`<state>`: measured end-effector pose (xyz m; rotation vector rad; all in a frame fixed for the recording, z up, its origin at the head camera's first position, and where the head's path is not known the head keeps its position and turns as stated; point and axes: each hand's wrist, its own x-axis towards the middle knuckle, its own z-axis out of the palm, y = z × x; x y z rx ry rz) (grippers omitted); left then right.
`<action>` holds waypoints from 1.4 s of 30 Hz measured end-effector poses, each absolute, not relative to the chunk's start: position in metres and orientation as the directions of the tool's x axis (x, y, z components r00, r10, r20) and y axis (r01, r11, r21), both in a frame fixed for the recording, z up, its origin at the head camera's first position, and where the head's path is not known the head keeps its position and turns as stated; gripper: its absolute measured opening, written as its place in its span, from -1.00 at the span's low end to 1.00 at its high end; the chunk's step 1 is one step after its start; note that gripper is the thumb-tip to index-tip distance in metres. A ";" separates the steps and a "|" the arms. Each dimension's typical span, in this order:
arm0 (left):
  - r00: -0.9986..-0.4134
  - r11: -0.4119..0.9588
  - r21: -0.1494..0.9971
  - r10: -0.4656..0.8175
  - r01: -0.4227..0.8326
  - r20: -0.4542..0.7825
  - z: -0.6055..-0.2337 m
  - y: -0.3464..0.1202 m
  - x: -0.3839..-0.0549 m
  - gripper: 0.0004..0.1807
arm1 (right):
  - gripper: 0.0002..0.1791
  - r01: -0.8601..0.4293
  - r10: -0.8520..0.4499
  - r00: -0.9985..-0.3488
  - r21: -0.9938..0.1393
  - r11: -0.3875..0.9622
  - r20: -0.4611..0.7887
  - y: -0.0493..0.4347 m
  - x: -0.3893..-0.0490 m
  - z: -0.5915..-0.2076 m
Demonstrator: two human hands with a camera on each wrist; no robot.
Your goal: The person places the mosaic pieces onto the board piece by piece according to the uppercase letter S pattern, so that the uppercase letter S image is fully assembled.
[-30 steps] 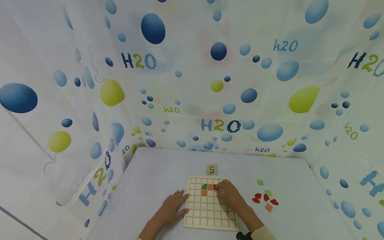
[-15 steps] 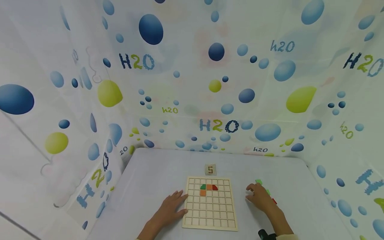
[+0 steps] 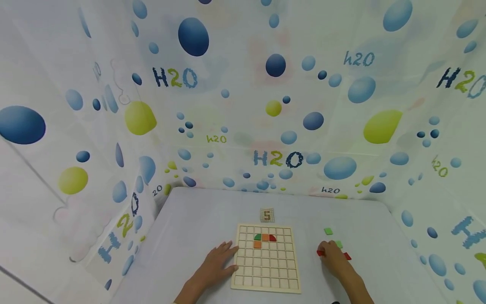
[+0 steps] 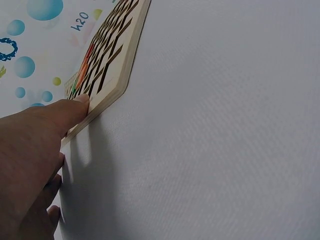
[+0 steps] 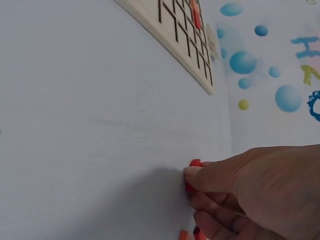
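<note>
Pinching small, bright red piece (image 5: 195, 163), mostly covered: right hand (image 3: 333, 256). Left hand (image 3: 214, 262), spread, touches pale wooden grid board (image 3: 266, 268).

Place: curtained booth; home, lab or other premises cannot be told. Enclosure: pale sheeting (image 3: 243, 116) on left, far and right sides, lightly creased, closing off the view beyond. Print: blue and lime bubbles (image 3: 193, 36) with "H2O" lettering (image 3: 278, 159), in the style of a shower curtain. Furnishing: worktop (image 3: 201, 219) with a plain whitish surface and rounded far corners, its far edge close against the sheeting.
</note>
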<state>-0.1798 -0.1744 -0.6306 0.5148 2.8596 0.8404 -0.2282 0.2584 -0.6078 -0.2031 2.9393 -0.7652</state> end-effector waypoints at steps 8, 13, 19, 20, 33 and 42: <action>-0.940 0.794 0.538 0.341 0.283 -0.008 -0.632 -0.174 -0.179 -0.27 | -0.79 -0.051 -0.091 -0.994 -0.464 0.884 -0.065 0.249 -0.223 -0.609; -0.938 0.792 0.536 0.346 0.293 0.001 -0.634 -0.174 -0.179 -0.28 | -0.78 -0.036 -0.072 -0.995 -0.450 0.892 -0.062 0.244 -0.221 -0.612; -0.939 0.799 0.525 0.345 0.292 -0.002 -0.633 -0.173 -0.179 -0.29 | -0.81 -0.081 -0.098 -0.995 -0.507 0.858 -0.007 0.238 -0.219 -0.617; -0.939 0.801 0.524 0.344 0.290 -0.006 -0.633 -0.173 -0.179 -0.29 | -0.81 -0.088 -0.102 -0.995 -0.521 0.849 0.002 0.236 -0.219 -0.617; -0.940 0.797 0.536 0.340 0.276 -0.021 -0.630 -0.173 -0.179 -0.28 | -0.82 -0.138 -0.183 -0.983 -0.652 0.746 -0.001 0.181 -0.237 -0.608; -0.941 0.797 0.539 0.337 0.271 -0.024 -0.629 -0.173 -0.177 -0.27 | -0.87 -0.334 -0.414 -0.909 -0.692 0.640 0.055 0.131 -0.232 -0.605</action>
